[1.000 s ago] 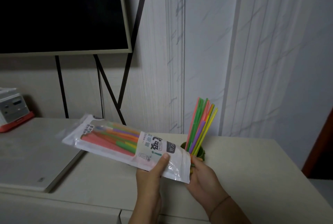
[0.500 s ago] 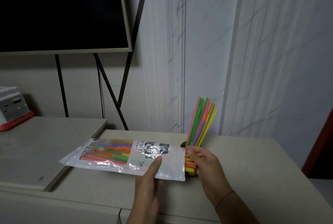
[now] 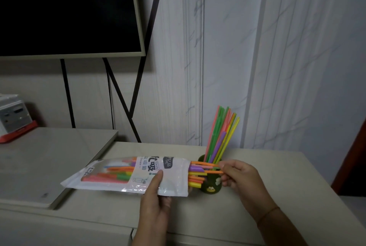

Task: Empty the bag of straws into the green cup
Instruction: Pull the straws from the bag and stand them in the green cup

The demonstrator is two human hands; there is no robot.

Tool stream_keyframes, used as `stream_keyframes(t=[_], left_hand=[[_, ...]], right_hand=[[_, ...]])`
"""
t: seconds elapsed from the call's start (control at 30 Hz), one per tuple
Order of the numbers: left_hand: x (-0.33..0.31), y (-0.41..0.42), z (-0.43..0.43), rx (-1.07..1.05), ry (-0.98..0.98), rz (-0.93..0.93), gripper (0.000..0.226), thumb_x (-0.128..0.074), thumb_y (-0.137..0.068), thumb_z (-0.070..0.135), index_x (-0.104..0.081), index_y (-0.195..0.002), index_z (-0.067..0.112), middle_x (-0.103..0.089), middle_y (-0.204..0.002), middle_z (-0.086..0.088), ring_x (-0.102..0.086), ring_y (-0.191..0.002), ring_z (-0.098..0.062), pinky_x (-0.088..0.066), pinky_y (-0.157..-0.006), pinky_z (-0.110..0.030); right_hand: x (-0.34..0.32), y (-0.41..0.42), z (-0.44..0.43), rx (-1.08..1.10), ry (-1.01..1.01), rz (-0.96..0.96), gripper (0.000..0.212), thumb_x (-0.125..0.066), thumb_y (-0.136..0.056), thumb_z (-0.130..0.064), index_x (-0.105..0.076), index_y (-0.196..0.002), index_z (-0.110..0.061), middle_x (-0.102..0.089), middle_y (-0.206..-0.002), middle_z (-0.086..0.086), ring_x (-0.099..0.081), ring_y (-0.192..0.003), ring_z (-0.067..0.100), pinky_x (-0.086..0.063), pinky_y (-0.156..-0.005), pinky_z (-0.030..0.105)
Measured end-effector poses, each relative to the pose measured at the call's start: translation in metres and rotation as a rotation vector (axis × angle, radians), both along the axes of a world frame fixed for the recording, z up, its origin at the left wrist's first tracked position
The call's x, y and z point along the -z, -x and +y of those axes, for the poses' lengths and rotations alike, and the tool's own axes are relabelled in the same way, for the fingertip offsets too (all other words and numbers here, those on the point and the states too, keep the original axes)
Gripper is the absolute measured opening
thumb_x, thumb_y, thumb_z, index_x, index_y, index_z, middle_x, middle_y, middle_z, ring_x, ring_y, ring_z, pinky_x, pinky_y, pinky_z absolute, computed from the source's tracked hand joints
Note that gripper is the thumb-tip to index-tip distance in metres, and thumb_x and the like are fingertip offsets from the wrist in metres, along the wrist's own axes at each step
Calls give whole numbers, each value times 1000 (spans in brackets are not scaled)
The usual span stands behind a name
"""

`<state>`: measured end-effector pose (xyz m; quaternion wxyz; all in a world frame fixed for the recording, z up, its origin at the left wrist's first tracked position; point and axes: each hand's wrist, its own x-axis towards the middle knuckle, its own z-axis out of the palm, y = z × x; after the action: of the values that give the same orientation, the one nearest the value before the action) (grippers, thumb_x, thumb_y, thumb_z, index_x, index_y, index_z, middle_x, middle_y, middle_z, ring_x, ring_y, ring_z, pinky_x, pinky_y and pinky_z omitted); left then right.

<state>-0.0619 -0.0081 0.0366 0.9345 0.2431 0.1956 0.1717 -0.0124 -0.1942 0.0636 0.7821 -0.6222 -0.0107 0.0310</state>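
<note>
Bag of straws [image 3: 126, 176] held level just above the desk [image 3: 267, 166], mouth facing right, just beside the green cup [image 3: 211, 186]. Our left hand [image 3: 154, 202] grips its near edge, thumb on top. Our right hand [image 3: 241, 178] pinches orange straws [image 3: 202, 164] poking from the mouth. Upright straws [image 3: 219, 136] stand in the cup.

Bag of straws [image 3: 122, 184], printed label turned sideways to the camera, large Chinese character 吸 with an exclamation mark, "Drink" in a small oval beside it, "Straw" in small letters further along, dark badge [image 3: 168, 161] with pale print too small to read, tiny print at bag's left end illegible
</note>
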Motion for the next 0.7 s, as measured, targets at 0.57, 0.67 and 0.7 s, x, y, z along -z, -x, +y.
stream_keyframes(t=[0.57,0.67,0.7], left_hand=[[3,-5,-10,25,104,-67,45,-61,-87,3,-55,-128,19,-73,-111,-9,-69,-102,-24,-55,-78,-52],[5,-6,-7,1,138,-61,42,-59,-88,1,-55,-125,21,-74,-106,-8,-70,-100,-25,-56,-75,-52],[6,-6,-4,-9,149,-58,44,-59,-87,1,-54,-126,21,-74,-108,-8,-69,-102,-25,-55,-75,-53]], right_hand=[[-6,13,26,-160,225,-160,9,-64,-83,-5,-72,-83,-8,-60,-52,-2,-51,-47,8,-46,-52,19],[-6,12,20,-131,181,-135,10,-61,-84,-2,-71,-84,-5,-60,-52,0,-52,-48,9,-46,-51,18],[-6,11,17,-114,151,-119,10,-60,-84,0,-70,-83,-3,-60,-52,0,-52,-48,9,-45,-50,18]])
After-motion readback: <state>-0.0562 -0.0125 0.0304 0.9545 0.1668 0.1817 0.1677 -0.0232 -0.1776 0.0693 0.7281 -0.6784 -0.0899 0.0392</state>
